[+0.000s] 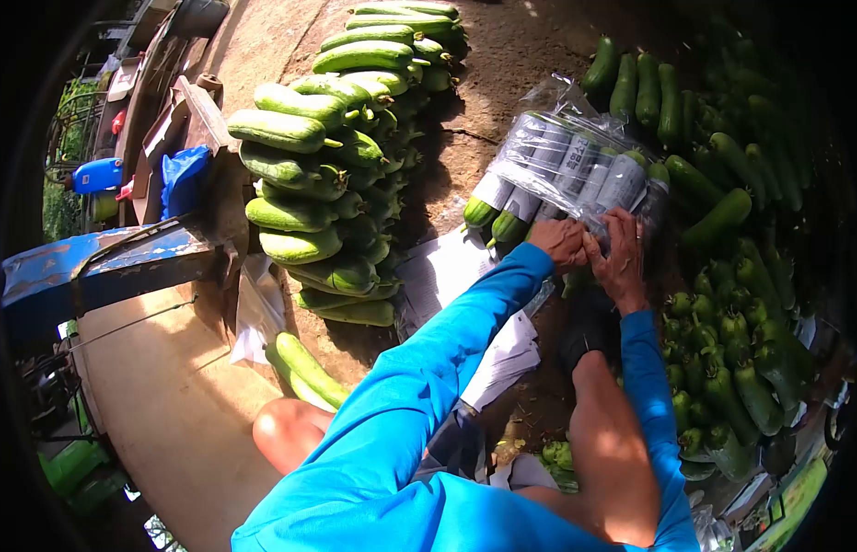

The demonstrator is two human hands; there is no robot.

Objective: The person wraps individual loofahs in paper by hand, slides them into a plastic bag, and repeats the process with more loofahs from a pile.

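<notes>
Several green cucumbers, wrapped in printed paper, lie side by side in a clear plastic bag [576, 166] on the ground. At the bag's near edge my left hand [559, 243] has its fingers bent together on the plastic. My right hand [622, 253] is just beside it, fingers curled at the same edge, and the two hands nearly touch. What lies between the fingertips is partly hidden. A stack of printed paper sheets [447, 271] lies to the left of my hands, with more sheets below.
A tall pile of cucumbers [304, 216] stands on the left, and more cucumbers [723, 368] cover the right side. Two loose cucumbers [304, 368] lie near my knee. A blue-painted beam [106, 262] and a blue bag [185, 179] are at the far left.
</notes>
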